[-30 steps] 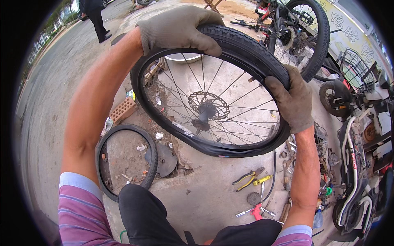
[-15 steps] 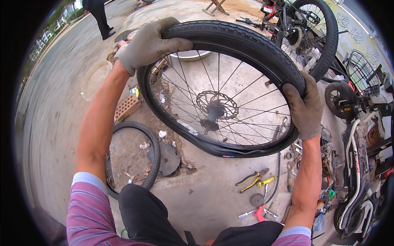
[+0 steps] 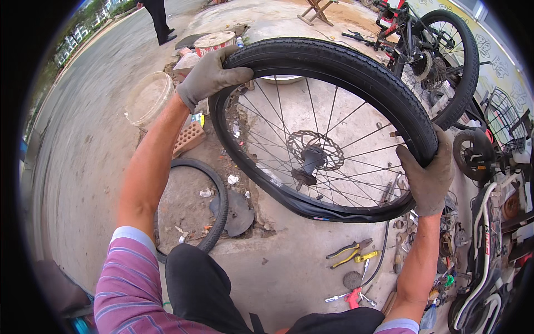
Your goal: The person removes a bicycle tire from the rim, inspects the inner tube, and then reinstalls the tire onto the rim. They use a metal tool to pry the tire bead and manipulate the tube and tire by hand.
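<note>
Both gloved hands hold up a bicycle wheel, tilted, with its black tyre point(image 3: 339, 60) on the rim. My left hand point(image 3: 210, 79) is closed over the tyre's upper left, thumb along the inner side. On the right side, my right hand point(image 3: 431, 177) wraps around the tyre, its thumb inside the rim. Dark spokes run to a black hub point(image 3: 313, 160) with a brake disc point(image 3: 337, 149). At the lower edge a slack black band point(image 3: 300, 205), tyre or inner tube, I cannot tell which, bulges beside the rim. My left fingertips are partly hidden behind the tyre.
Below lie pliers point(image 3: 347, 257), a red-handled air gun point(image 3: 352, 300) and a black hose point(image 3: 384, 253). A loose tyre point(image 3: 221, 214) and perforated brick point(image 3: 189, 139) lie left. An upturned bicycle point(image 3: 425, 67) stands far right. A person point(image 3: 158, 22) stands at the back; buckets stand nearby.
The view has turned slightly, so most of the scene sits farther right. The wheel stays raised and tilted between both hands, which keep their grip.
</note>
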{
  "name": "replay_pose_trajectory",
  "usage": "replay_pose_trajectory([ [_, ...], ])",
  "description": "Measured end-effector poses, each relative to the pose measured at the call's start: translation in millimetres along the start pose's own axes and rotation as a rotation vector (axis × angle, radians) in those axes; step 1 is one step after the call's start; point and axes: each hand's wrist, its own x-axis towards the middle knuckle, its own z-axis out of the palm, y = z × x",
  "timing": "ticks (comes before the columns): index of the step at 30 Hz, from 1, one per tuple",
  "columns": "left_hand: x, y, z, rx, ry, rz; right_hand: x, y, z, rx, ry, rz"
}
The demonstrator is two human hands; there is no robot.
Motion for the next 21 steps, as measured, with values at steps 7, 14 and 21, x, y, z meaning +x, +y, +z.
replay_pose_trajectory([
  [7,-49,-56,24,-0.297,0.072,-0.156,-24,45,-11,0.019,0.048,0.122],
  [14,-90,-102,78,-0.47,0.233,-0.243,-40,83,-16,-0.005,0.136,0.134],
  [21,-112,-120,87,-0.551,0.291,-0.245,-47,85,-19,0.151,0.125,0.222],
])
